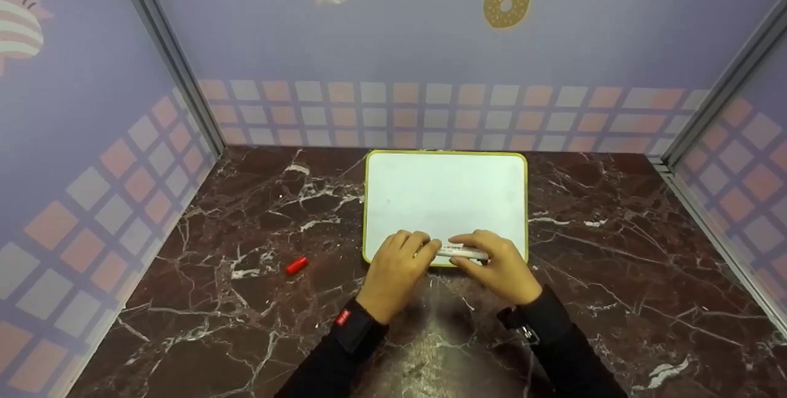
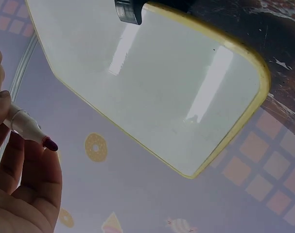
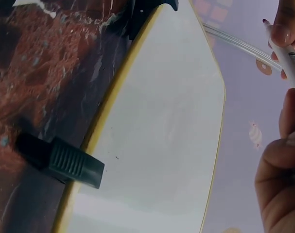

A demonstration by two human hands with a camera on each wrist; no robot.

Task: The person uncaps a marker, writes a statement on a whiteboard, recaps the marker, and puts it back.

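Note:
Both hands meet over the near edge of a whiteboard [image 1: 442, 195] with a yellow rim. Between them is a white marker [image 1: 461, 253], uncapped, its dark red tip [image 2: 51, 144] bare in the left wrist view. My left hand [image 1: 398, 269] grips the marker near the tip end, with thumb and fingers around the barrel. The right hand [image 1: 501, 267] pinches the marker's other end between thumb and fingers; in the right wrist view that contact is partly out of frame. A red cap [image 1: 296, 266] lies on the table, left of the board.
The dark marbled tabletop [image 1: 246, 324] is bounded by patterned panels [image 1: 406, 35] at the back and sides. In the right wrist view a dark ribbed clip-like piece [image 3: 74, 162] overlaps the board's yellow rim. Another dark piece [image 2: 130, 10] shows in the left wrist view.

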